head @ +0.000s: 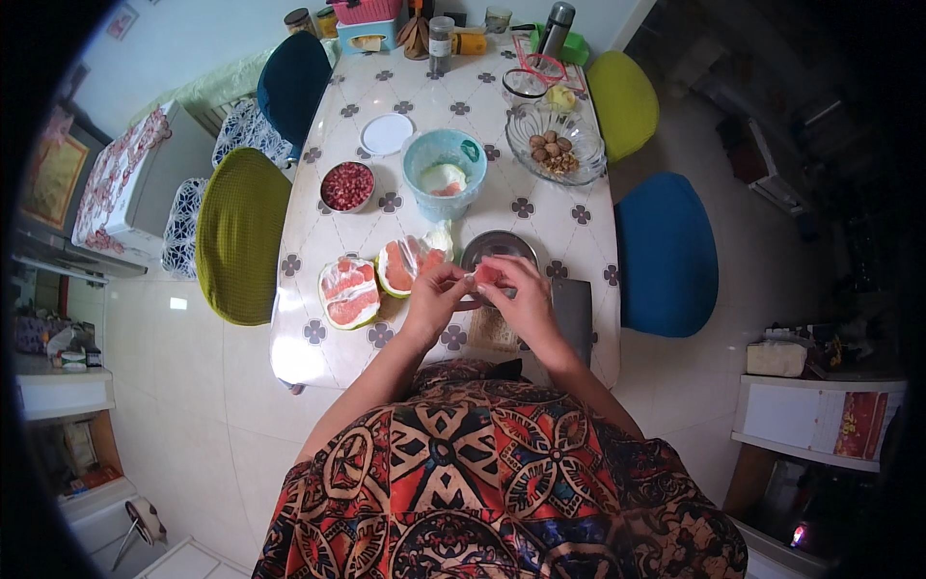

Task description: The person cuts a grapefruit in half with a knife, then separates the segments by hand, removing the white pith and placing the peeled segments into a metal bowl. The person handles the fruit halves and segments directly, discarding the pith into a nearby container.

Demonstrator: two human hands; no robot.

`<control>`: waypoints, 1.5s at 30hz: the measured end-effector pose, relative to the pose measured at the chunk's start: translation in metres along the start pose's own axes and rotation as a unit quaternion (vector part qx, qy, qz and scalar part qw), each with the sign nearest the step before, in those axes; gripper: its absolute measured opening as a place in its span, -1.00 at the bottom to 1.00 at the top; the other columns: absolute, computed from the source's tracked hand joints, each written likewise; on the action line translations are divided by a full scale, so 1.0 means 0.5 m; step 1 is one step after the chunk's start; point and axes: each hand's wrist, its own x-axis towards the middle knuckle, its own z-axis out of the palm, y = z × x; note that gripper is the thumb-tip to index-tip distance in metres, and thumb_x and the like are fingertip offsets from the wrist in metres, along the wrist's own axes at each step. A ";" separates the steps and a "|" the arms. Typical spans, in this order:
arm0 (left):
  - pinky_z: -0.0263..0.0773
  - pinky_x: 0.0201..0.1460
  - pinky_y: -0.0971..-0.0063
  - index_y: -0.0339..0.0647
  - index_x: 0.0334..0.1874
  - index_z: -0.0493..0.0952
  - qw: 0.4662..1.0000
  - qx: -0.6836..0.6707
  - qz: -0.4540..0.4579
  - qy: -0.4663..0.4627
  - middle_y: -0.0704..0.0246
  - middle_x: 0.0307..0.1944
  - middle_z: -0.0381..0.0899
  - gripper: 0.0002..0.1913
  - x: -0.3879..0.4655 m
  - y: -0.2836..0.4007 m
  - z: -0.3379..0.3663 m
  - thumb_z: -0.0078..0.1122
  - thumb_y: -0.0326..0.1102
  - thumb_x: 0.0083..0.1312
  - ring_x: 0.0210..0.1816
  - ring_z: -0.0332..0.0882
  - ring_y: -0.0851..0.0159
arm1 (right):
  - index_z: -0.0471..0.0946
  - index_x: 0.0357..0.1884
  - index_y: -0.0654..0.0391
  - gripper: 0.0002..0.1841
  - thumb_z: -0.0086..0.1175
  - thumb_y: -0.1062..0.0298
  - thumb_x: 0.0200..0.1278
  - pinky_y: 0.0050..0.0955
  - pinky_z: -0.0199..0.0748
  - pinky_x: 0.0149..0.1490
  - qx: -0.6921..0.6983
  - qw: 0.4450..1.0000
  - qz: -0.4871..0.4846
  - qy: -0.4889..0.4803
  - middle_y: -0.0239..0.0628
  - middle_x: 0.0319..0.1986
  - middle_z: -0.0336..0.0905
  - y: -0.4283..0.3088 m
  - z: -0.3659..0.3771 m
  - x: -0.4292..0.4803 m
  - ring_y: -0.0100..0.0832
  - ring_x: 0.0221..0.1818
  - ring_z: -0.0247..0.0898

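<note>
My right hand holds a small piece of pink pomelo flesh over the near part of a steel bowl. The fingertips of my left hand meet it from the left and pinch the pale edge of the piece. What lies in the bowl is mostly hidden by my hands. Left of them, an opened pomelo part with green rind and peeled-back pith rests on the table. Further left sits a cut pomelo half, its pink face up.
Behind stand a light-blue bin with peel inside, a bowl of pomegranate seeds, a white lid and a glass bowl with walnuts. A dark flat object lies right of my right hand. Chairs flank the table.
</note>
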 end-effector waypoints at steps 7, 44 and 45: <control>0.62 -0.10 0.49 -0.38 -0.20 0.58 0.989 0.119 0.084 -0.018 0.32 -0.24 0.66 -0.92 -0.003 -0.010 0.004 0.22 -0.50 0.33 -0.20 0.62 0.39 | 0.63 -0.03 0.19 -0.63 0.27 0.57 0.05 -0.46 0.68 -0.03 0.036 0.999 -0.021 0.031 -0.16 -0.02 0.59 -0.014 -0.004 0.003 -0.38 -0.14 0.65; 0.53 0.09 0.49 -0.26 -0.18 0.52 0.982 0.166 0.094 -0.021 0.37 -0.15 0.63 -0.81 -0.005 -0.035 0.001 0.35 -0.56 0.22 -0.06 0.60 0.40 | 0.61 -0.03 0.16 -0.72 0.23 0.48 0.18 -0.45 0.56 -0.13 0.041 0.997 0.013 -0.060 -0.23 -0.30 0.67 0.002 -0.023 -0.001 -0.37 -0.31 0.62; 0.52 0.08 0.51 -0.25 -0.18 0.53 0.981 0.165 0.099 -0.020 0.39 -0.16 0.63 -0.78 -0.003 -0.038 0.000 0.38 -0.57 0.19 -0.07 0.60 0.42 | 0.61 -0.07 0.15 -0.73 0.23 0.48 0.15 -0.45 0.56 -0.15 0.035 0.997 0.014 -0.060 -0.23 -0.31 0.67 0.002 -0.024 -0.001 -0.37 -0.32 0.62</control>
